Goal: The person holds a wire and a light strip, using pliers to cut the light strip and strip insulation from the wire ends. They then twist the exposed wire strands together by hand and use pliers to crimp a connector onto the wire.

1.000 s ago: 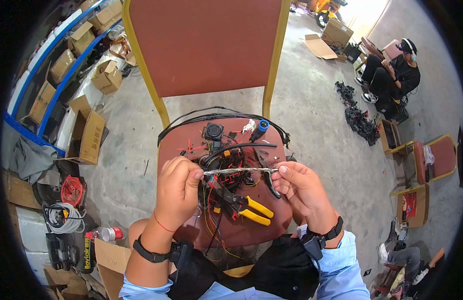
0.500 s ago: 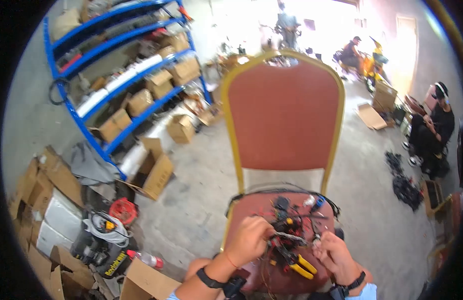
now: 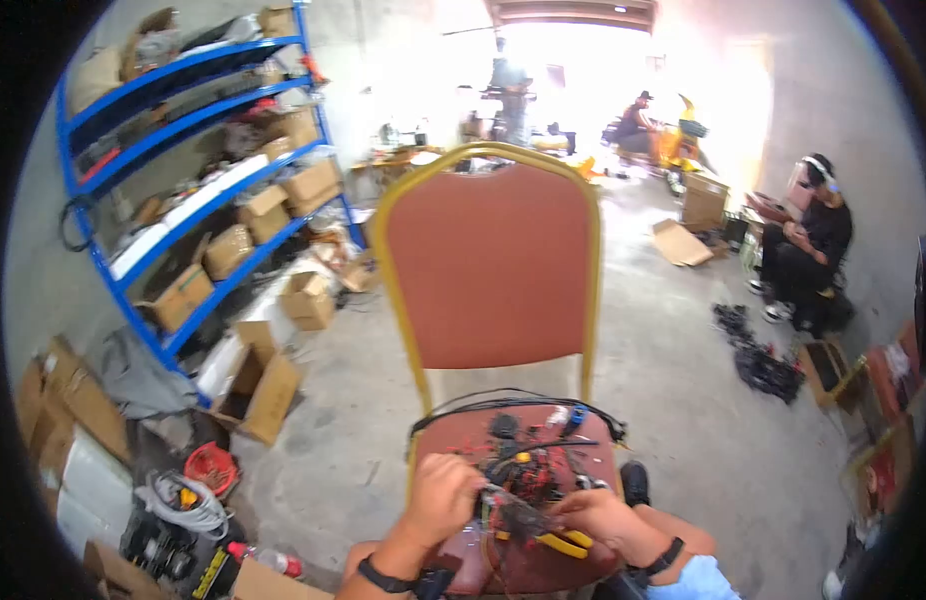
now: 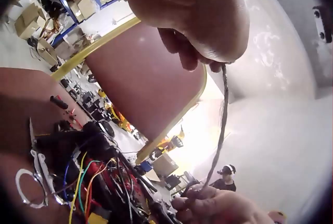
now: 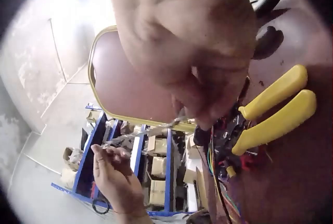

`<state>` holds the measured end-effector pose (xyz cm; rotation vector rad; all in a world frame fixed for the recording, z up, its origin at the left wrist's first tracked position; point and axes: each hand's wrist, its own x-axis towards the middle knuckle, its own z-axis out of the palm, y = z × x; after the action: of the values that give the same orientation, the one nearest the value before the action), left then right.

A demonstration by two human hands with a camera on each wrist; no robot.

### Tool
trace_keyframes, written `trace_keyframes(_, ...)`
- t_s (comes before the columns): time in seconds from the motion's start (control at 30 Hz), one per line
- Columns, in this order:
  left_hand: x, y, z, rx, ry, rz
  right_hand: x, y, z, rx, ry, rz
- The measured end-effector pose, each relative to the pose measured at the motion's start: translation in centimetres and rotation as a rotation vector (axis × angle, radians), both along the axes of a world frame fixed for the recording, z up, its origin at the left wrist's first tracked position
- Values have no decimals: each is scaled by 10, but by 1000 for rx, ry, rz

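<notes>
A thin twisted grey strand, seemingly bare wire, runs between my two hands over the chair seat. My left hand pinches one end with curled fingers. At the other end, my right hand pinches the strand between thumb and fingers, its back turned up in the right wrist view. Below lies a tangle of coloured wires with connectors. Yellow-handled pliers rest on the seat just under my right hand. A metal tool with a ring handle lies beside the tangle.
The red chair back rises beyond the seat, with black cable along the seat's rear edge. Blue shelving with boxes stands left. A seated person is at right, near a black heap. Cartons sit on the floor.
The head view has tilted up, showing more of the room, then swung slightly right. Both hands keep hold of the strand; the right hand has turned from palm up to back up.
</notes>
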<state>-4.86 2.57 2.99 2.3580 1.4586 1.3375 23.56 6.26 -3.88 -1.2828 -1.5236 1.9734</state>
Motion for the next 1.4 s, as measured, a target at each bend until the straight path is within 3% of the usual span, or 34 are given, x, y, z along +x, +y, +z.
trace_keyframes(0.03,-1,0,0,11,8,10,-4,0,11,130,-90,26)
trace_keyframes(0.1,-1,-1,-5,-32,-88,68,-7,-1,5,255,-114,-100)
trace_keyframes(0.17,-3,-3,-13,-309,-344,149,-6,3,3,566,120,-372)
trace_keyframes(0.23,4,-2,-7,-525,-563,120,4,11,28,1215,22,-427)
trace_keyframes(0.27,7,-1,-5,-631,-668,114,8,11,32,1370,-90,-493)
trace_keyframes(0.4,9,2,-18,-1143,-1292,-214,24,7,61,1945,-327,-519)
trace_keyframes(0.53,33,-2,-24,-1412,-1266,-222,35,16,70,1901,-530,-558)
trace_keyframes(0.63,31,0,-31,-1282,-1166,-106,20,35,35,1462,-267,-604)
trace_keyframes(0.67,27,2,-34,-1174,-1015,-66,15,29,34,1298,-249,-582)
trace_keyframes(0.77,16,4,-34,-998,-958,-37,7,22,16,965,-197,-527)
trace_keyframes(0.8,15,3,-32,-991,-961,-35,8,23,-4,738,-31,-562)
trace_keyframes(0.9,18,0,-22,-1006,-976,-24,7,19,8,375,156,-573)
trace_keyframes(1.07,27,-7,-9,-1288,-1406,-256,5,18,9,470,147,-600)
trace_keyframes(1.2,42,-20,0,-1382,-1517,-461,-4,9,22,1065,-200,-520)
trace_keyframes(1.4,60,-42,-10,-1428,-1600,-895,-10,15,22,1424,-213,-557)
